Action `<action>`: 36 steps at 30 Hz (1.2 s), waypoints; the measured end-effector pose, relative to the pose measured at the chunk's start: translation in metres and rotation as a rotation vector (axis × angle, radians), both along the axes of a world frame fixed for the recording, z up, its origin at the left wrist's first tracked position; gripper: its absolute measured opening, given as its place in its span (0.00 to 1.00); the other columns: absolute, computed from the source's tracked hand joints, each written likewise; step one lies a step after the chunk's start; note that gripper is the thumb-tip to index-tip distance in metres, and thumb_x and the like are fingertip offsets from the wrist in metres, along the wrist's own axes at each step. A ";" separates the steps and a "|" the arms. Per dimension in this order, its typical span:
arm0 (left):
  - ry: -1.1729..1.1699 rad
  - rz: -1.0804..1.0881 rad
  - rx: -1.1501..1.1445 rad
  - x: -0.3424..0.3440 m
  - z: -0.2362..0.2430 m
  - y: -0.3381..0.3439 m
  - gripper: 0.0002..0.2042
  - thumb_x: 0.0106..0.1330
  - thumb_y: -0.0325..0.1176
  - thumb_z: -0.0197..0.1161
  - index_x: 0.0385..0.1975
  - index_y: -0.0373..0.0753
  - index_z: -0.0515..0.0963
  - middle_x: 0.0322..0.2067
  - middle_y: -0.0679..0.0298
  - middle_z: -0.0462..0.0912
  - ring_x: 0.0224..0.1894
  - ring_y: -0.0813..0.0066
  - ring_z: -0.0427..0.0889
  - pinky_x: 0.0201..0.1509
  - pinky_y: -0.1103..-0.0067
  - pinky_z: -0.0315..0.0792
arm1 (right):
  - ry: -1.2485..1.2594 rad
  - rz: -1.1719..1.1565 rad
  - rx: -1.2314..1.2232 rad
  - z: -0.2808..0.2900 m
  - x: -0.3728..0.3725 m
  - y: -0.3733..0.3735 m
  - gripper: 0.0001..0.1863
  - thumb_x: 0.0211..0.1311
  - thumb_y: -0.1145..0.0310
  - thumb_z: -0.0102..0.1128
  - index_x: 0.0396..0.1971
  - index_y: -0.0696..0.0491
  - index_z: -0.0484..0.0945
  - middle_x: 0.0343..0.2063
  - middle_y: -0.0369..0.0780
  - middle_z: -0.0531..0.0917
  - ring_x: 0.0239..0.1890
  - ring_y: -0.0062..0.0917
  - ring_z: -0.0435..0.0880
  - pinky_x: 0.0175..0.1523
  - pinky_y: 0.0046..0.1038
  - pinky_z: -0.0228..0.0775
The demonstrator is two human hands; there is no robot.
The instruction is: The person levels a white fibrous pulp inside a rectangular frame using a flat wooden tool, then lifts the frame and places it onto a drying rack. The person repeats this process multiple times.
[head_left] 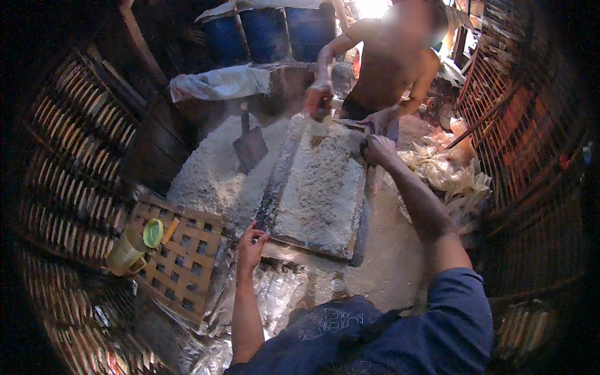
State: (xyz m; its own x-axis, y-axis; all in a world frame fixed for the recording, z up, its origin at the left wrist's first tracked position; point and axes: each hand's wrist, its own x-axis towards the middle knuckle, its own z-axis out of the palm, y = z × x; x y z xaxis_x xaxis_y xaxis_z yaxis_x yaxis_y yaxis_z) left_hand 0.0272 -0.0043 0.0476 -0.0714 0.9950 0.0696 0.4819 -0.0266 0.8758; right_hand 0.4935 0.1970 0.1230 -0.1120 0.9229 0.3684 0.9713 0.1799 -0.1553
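In the head view, the long shallow tray (312, 247) lies right in front of us, its near end toward the wearer, and pale crumbly stuff (319, 194) covers it nearly end to end. I'd call the filling mostly done; the surface is lumpy, darker in patches, so levelling looks like what is left. The wearer's right hand (378, 150) is at the far right corner, its grip apparently clenched on the rim, though the fingertips are hidden from me. The left hand (251, 245) is by the near left corner, its grip loose, fingers lightly bent and clasping nothing I can make out. Across the tray, a co-worker (387, 72) holds a pale flat tool (319, 129) over the far end, where the smoothing seems to be in hand. To the left, a big heap (209, 172) of similar pale stuff remains outside the tray, with a shovel (250, 149) on it. Nearer, a pitcher (124, 251) and a green cup (153, 232) sit on a wooden lattice (181, 211), apart from both hands.
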 end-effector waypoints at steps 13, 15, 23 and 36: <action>0.066 0.008 0.047 -0.018 -0.002 -0.001 0.13 0.62 0.38 0.68 0.39 0.34 0.80 0.61 0.52 0.71 0.62 0.61 0.71 0.65 0.67 0.63 | 0.044 -0.124 -0.378 0.037 -0.043 0.013 0.17 0.53 0.62 0.59 0.38 0.57 0.84 0.38 0.53 0.84 0.44 0.43 0.84 0.48 0.41 0.76; -0.023 -0.020 0.037 -0.021 -0.014 0.001 0.12 0.61 0.37 0.67 0.35 0.34 0.81 0.64 0.48 0.68 0.66 0.58 0.67 0.65 0.68 0.63 | -0.227 0.121 -0.593 0.061 -0.069 -0.026 0.17 0.53 0.61 0.59 0.37 0.57 0.84 0.39 0.54 0.83 0.45 0.44 0.84 0.48 0.42 0.75; -0.019 -0.041 0.053 -0.022 -0.014 0.000 0.09 0.62 0.35 0.65 0.34 0.35 0.80 0.64 0.51 0.67 0.63 0.58 0.71 0.60 0.70 0.68 | 0.236 -0.140 -0.452 0.011 -0.113 -0.226 0.16 0.58 0.63 0.57 0.41 0.58 0.76 0.38 0.52 0.82 0.44 0.48 0.81 0.45 0.45 0.73; -0.196 -0.070 0.148 -0.038 -0.058 0.007 0.11 0.63 0.37 0.65 0.31 0.34 0.80 0.65 0.51 0.66 0.60 0.56 0.73 0.58 0.67 0.69 | 0.175 -0.026 -0.576 -0.002 -0.187 -0.180 0.16 0.62 0.60 0.54 0.39 0.56 0.80 0.32 0.51 0.83 0.35 0.43 0.83 0.42 0.40 0.73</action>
